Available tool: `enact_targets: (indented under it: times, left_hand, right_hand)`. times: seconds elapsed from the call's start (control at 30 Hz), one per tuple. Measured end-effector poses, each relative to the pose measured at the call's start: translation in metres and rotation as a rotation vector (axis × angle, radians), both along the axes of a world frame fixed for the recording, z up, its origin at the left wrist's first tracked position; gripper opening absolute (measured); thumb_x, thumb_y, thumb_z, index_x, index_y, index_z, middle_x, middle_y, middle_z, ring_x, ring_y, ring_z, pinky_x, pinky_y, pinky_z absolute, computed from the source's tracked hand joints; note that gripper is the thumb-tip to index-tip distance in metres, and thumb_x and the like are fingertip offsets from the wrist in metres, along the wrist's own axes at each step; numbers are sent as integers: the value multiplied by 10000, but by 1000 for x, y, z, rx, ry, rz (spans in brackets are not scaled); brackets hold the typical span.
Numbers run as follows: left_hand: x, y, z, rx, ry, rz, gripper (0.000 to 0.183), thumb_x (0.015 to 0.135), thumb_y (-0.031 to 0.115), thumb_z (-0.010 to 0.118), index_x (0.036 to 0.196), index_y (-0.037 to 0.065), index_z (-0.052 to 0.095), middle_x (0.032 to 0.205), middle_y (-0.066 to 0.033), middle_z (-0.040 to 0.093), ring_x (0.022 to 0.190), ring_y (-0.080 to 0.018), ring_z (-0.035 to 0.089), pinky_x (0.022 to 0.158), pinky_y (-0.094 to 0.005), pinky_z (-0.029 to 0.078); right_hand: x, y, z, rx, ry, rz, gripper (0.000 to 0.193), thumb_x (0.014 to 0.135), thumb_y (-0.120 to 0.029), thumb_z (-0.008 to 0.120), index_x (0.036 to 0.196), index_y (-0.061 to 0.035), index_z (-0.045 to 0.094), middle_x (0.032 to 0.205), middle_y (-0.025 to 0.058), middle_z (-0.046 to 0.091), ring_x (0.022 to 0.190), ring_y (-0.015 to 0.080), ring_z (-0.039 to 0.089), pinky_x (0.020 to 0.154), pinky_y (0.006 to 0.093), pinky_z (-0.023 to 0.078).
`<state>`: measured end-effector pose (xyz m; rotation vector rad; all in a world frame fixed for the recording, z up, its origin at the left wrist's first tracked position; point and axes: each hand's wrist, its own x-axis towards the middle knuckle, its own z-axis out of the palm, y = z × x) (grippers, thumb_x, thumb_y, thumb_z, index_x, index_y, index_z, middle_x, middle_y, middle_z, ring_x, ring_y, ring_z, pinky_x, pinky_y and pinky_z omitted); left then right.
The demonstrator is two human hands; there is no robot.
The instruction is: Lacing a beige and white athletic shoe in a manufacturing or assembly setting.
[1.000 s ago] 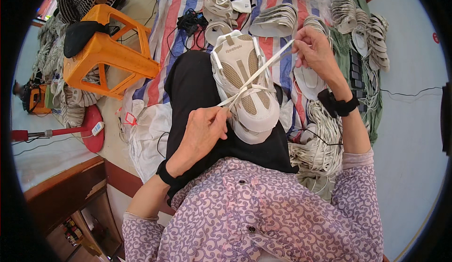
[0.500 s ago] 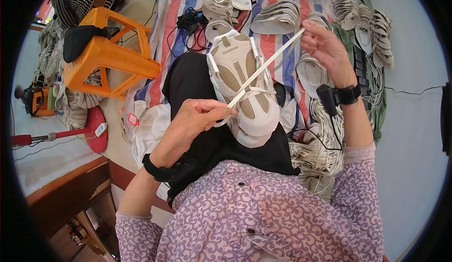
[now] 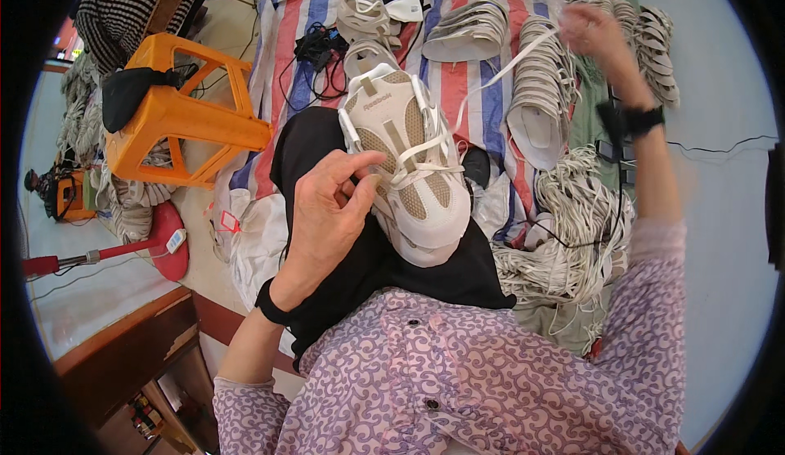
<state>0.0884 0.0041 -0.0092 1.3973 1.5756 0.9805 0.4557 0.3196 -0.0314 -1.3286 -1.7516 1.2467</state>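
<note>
A white and beige sneaker (image 3: 414, 230) with tan mesh panels rests on my black-clothed lap, its toe toward me. Its pale flat shoelace (image 3: 511, 64) runs from the lower eyelets up to my right hand (image 3: 595, 31). That hand, smeared by motion at the upper right, is closed on the lace's end. My left hand (image 3: 327, 210) is beside the sneaker's left edge, thumb and forefinger bent together in a pinch. Whatever lies between those fingertips is too small to make out.
Stacked shoe uppers (image 3: 540, 103) lie on the striped sheet (image 3: 458, 87), with a heap of white laces (image 3: 564, 242) to the right. At left stands an orange stool (image 3: 180, 120). Black cables (image 3: 320, 50) lie beyond the shoe; a red-based stand (image 3: 168, 242) is lower left.
My right hand has swung up and to the right, drawing the lace along. My left hand has let go of the lace strand and moved back to the sneaker's left edge.
</note>
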Motion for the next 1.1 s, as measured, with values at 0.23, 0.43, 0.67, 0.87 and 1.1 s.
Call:
enact_targets:
  times: [0.23, 0.43, 0.67, 0.87, 1.1]
  left_hand:
    - [26, 29, 4, 167, 356, -28, 224, 827, 35, 700, 1048, 43, 663, 896, -96, 573, 623, -246, 609, 564, -356, 479]
    - [41, 34, -8, 288, 722, -114, 132, 865, 143, 607, 960, 78, 543, 1007, -138, 534, 687, -339, 653, 539, -420, 562]
    - [59, 27, -26, 373, 403, -40, 105, 891, 16, 585, 954, 33, 503, 897, -150, 512, 750, -345, 586, 608, -390, 507]
    - [38, 21, -8, -172, -364, -53, 160, 997, 142, 524, 1080, 8, 553, 795, -32, 587, 563, -90, 543, 508, -238, 437]
    - [-52, 32, 53, 38, -805, 104, 203, 978, 113, 552, 1136, 11, 629, 781, 56, 522, 599, -17, 420, 524, -153, 330]
  right_hand:
    - [-89, -197, -68, -191, 90, 424, 264, 845, 16, 663, 1108, 8, 639, 1058, 30, 654, 965, 111, 601, 843, 268, 486]
    - [-97, -232, -74, -15, 123, 170, 149, 917, -128, 683, 887, 13, 648, 774, 13, 601, 720, 64, 523, 629, 244, 444]
    - [-9, -254, -101, 416, -470, 66, 74, 782, -81, 702, 819, -20, 680, 756, 100, 596, 679, 281, 601, 628, 402, 465]
    - [99, -254, -130, -703, 757, -579, 242, 835, -110, 672, 1065, -40, 646, 908, 65, 683, 750, 216, 661, 674, 376, 542]
    - [278, -234, -176, -263, 1237, -580, 377, 956, -31, 561, 1328, 23, 525, 1053, 98, 661, 967, 204, 638, 836, 306, 520]
